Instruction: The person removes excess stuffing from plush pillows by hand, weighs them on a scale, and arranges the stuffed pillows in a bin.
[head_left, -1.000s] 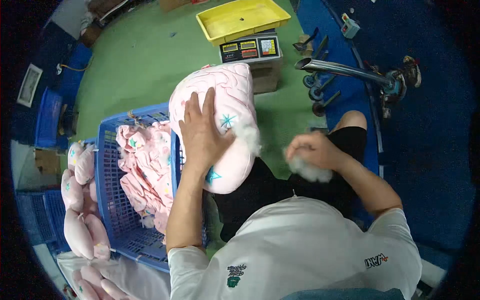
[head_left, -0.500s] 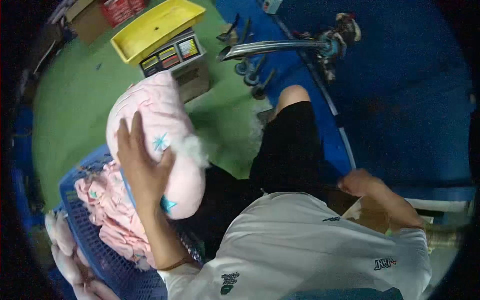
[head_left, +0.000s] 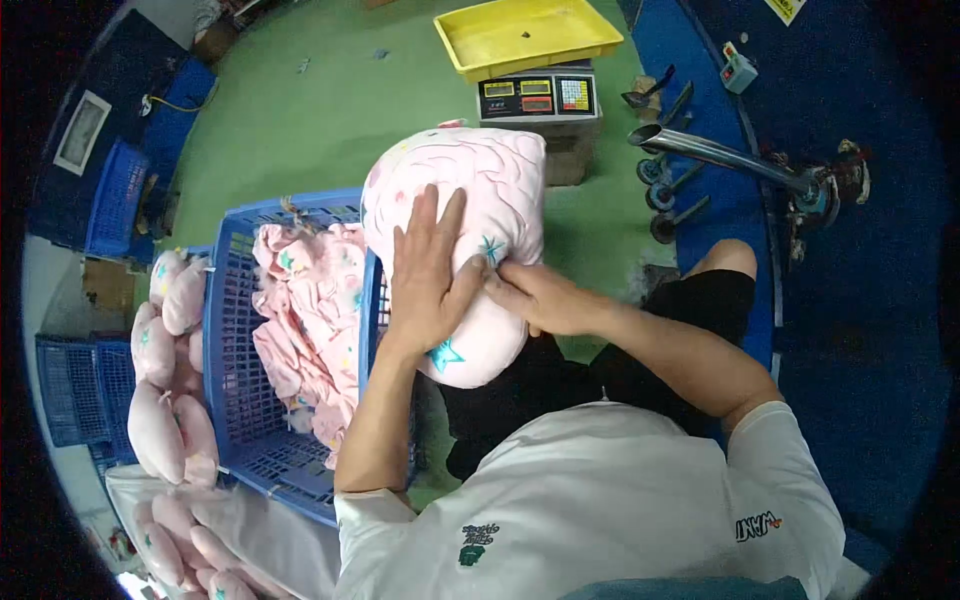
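Note:
A plump pink stuffed plush cushion (head_left: 500, 170) with teal stars lies over my lap and the near side of a blue basket. My left hand (head_left: 430, 280) lies flat on top of it, fingers spread and thumb pointing toward its right side. At that right edge, beside a teal star, my right hand (head_left: 545, 298) is closed on the cushion's fabric. The fingertips of my right hand meet my left thumb, and what lies between them is partly hidden. Limp pink plush covers (head_left: 310, 320) fill part of the blue basket (head_left: 285, 480) to the left.
Ahead stands a digital scale (head_left: 537, 95) carrying a yellow tray (head_left: 530, 35). A metal filling tube (head_left: 720, 158) juts in from the right. Stuffed pink pieces (head_left: 155, 435) are piled left of the basket. More blue crates (head_left: 75, 390) stand farther left.
My right hand has come from far right to the cushion's edge and closed on it. White stuffing that stuck out there is no longer visible. The view has turned left.

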